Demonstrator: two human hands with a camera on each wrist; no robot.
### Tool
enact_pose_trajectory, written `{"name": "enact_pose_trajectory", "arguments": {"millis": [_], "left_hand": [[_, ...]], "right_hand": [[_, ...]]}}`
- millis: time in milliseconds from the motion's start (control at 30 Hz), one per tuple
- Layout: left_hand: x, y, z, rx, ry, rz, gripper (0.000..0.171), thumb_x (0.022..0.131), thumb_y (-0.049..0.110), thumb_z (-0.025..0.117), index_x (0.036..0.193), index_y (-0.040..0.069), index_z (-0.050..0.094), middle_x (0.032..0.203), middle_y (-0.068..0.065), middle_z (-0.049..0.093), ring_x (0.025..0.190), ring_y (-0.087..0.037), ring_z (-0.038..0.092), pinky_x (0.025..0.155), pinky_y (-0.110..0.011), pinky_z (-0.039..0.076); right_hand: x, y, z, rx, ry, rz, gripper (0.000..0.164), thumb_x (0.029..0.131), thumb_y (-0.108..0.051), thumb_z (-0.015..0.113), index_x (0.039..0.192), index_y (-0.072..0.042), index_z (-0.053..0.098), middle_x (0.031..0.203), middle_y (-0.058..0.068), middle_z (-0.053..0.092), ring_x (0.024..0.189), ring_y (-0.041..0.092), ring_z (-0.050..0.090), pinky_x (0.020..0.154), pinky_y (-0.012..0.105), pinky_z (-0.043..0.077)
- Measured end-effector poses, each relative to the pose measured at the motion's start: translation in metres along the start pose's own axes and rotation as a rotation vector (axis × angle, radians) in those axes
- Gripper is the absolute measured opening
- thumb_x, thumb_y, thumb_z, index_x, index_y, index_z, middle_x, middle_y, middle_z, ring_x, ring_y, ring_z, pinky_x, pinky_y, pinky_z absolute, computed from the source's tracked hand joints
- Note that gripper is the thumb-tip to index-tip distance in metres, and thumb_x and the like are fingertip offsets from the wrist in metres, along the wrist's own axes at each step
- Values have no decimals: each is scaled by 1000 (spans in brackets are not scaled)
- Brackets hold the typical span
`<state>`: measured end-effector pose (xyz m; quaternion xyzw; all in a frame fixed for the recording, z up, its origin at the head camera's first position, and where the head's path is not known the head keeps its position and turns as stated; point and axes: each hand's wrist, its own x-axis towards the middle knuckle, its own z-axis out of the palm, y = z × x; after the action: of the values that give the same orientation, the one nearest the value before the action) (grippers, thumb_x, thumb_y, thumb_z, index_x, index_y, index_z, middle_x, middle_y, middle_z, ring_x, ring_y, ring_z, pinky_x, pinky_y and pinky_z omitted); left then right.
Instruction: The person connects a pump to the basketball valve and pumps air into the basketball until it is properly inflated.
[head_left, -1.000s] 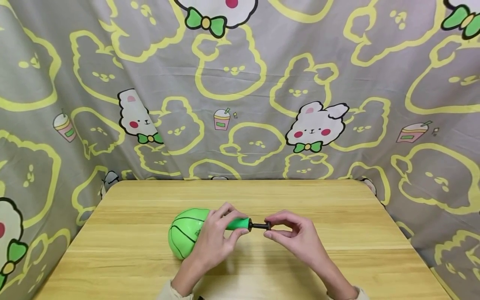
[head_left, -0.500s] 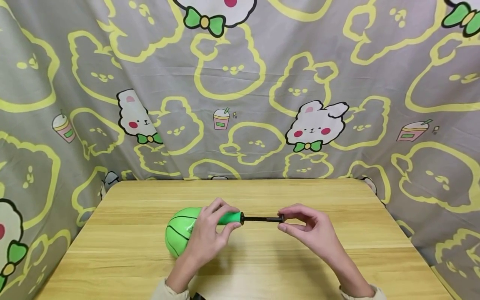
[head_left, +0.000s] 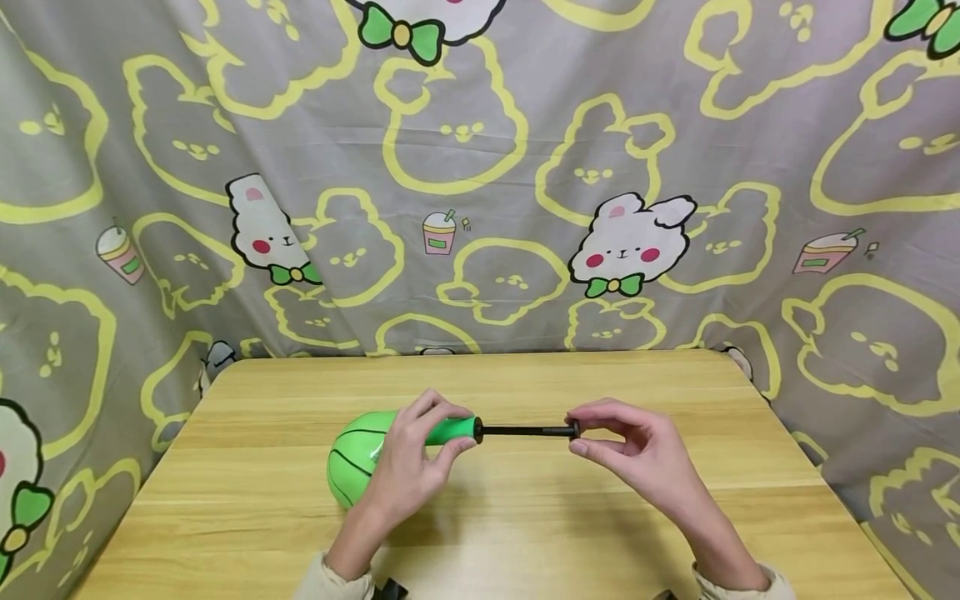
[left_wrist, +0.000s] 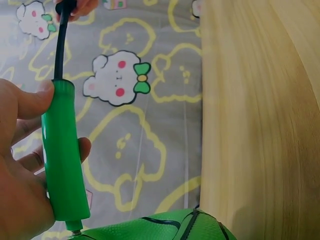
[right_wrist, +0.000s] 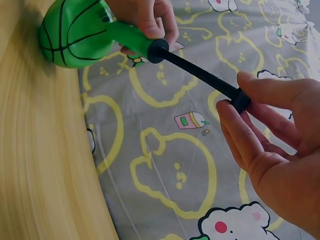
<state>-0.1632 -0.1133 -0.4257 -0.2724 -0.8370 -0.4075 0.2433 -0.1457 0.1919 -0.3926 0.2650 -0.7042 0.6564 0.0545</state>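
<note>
A green hand pump [left_wrist: 64, 155] lies sideways in my left hand [head_left: 411, 467], whose fingers and thumb curl round its barrel. At its left end the pump's nozzle meets a green ball [head_left: 352, 458] with black lines; in the left wrist view a thin metal needle shows between them. The black plunger rod [head_left: 525, 431] stands far out of the barrel. My right hand [head_left: 645, 450] pinches the black end knob [right_wrist: 240, 100] between thumb and fingers. Part of the ball is hidden behind my left hand in the head view.
The wooden table [head_left: 600, 533] lies beneath both hands. Behind it hangs a grey curtain [head_left: 495, 208] with yellow outlines and white cartoon animals. A small black object [head_left: 392, 590] shows by the left sleeve at the bottom edge.
My right hand has moved right with the knob, drawing the plunger rod well out of the barrel. My left hand, pump barrel and ball have shifted slightly left and away.
</note>
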Motion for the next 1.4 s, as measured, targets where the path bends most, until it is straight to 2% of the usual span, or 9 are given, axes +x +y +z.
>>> {"name": "enact_pose_trajectory", "arguments": {"millis": [133, 300, 567, 1067, 1233, 1400], "left_hand": [[0, 0, 0, -14, 5, 14, 22, 86, 24, 83, 105, 21, 74, 92, 14, 55, 85, -6, 55, 77, -35, 46], [-2, 3, 2, -20, -4, 10, 21, 86, 25, 83, 105, 22, 74, 91, 14, 53, 83, -5, 53, 75, -32, 44], [-4, 9, 6, 4, -17, 17, 20, 87, 26, 81, 105, 20, 75, 90, 14, 52, 81, -5, 51, 75, -31, 39], [-6, 19, 16, 34, -46, 65, 18, 90, 29, 78, 105, 20, 74, 92, 13, 53, 79, -1, 51, 73, -28, 35], [-8, 20, 21, 78, -56, 67, 19, 88, 28, 79, 104, 20, 74, 93, 13, 54, 77, -1, 51, 74, -28, 35], [-8, 18, 21, 105, -49, 89, 20, 87, 28, 80, 104, 19, 74, 93, 12, 54, 77, -1, 51, 75, -28, 37]], "right_hand": [[1, 0, 0, -26, 6, -14, 30, 82, 13, 78, 110, 7, 72, 109, 20, 71, 104, 25, 70, 78, 39, 60], [1, 1, 5, 8, 19, -28, 29, 81, 14, 78, 109, 9, 73, 109, 23, 71, 104, 25, 70, 80, 40, 59], [0, 11, 22, 41, 26, -60, 31, 82, 15, 76, 113, 12, 71, 108, 25, 70, 101, 24, 72, 78, 40, 59], [-4, 26, 54, 29, 62, -68, 30, 84, 11, 77, 113, 10, 72, 108, 23, 71, 102, 23, 71, 79, 39, 59], [-5, 33, 64, 10, 82, -31, 29, 83, 7, 79, 111, 5, 75, 106, 14, 73, 102, 22, 71, 79, 39, 59], [-5, 33, 65, 1, 80, 12, 27, 84, 5, 80, 111, 4, 75, 107, 18, 72, 102, 26, 71, 79, 38, 59]]}}
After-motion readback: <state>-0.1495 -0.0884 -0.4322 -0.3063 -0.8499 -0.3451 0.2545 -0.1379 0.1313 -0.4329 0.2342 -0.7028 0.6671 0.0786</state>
